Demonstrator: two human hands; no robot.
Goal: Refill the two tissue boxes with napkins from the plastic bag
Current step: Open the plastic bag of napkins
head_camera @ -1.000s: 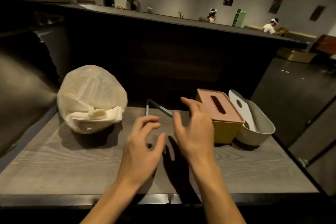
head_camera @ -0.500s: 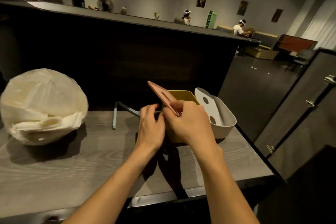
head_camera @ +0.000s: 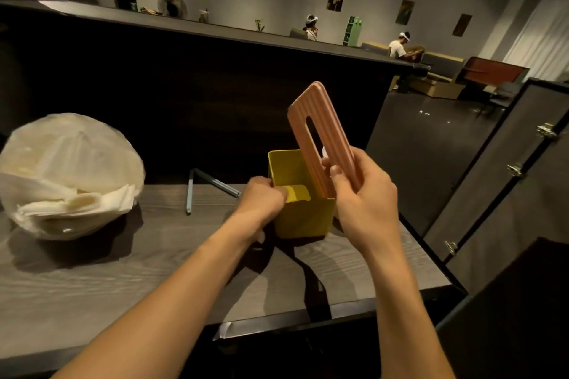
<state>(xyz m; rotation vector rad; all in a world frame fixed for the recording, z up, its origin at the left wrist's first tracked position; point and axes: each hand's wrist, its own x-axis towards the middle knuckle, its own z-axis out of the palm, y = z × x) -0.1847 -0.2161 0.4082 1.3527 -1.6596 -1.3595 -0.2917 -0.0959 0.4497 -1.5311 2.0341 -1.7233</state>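
Second tissue box hidden; plastic bag edge-cropped.

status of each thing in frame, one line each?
yellow tissue box: open, upright on table, looks empty
pink lid: off, tilted up
right hand: grips pink lid
left hand: holds box rim
plastic bag: on table, open, napkins inside

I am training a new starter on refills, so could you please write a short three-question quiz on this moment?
1. True or false: the pink lid sits closed on the yellow box.
2. Which hand holds the lid? A) left B) right
3. Fill in: the napkins lie inside the plastic ____.

Key:
1. False; it is lifted clear.
2. B; the right hand holds it, while the left hand grips the box's rim.
3. bag
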